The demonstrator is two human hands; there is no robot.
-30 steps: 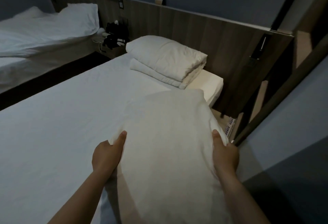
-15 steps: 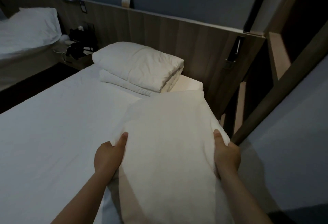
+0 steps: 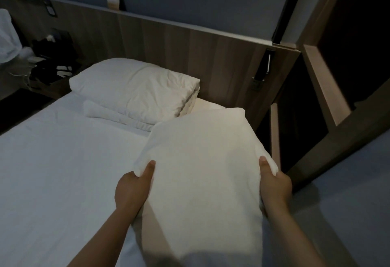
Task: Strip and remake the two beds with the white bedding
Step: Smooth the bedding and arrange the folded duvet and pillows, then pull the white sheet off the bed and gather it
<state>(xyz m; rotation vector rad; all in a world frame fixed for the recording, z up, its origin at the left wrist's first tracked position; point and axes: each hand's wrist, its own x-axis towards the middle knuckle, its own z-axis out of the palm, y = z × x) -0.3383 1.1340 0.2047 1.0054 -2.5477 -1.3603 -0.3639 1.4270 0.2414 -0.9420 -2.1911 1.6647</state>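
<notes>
Gripping a plump, smooth white fabric pillow (image 3: pixel 202 161) by both long sides: left hand (image 3: pixel 132 188) at 9 o'clock, right hand (image 3: pixel 274 184) at 3 o'clock, thumbs on top, fingers hidden underneath. Held over the right edge of the white-sheeted bed (image 3: pixel 52 171). Long axis from 6 to 12 o'clock, far short end pointing at the wooden headboard (image 3: pixel 190 55), near a folded white duvet (image 3: pixel 135 89) at 11 o'clock.

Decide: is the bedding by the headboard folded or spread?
Folded: the white bedding sits in stacked layers, edges showing, on the bed.
</notes>
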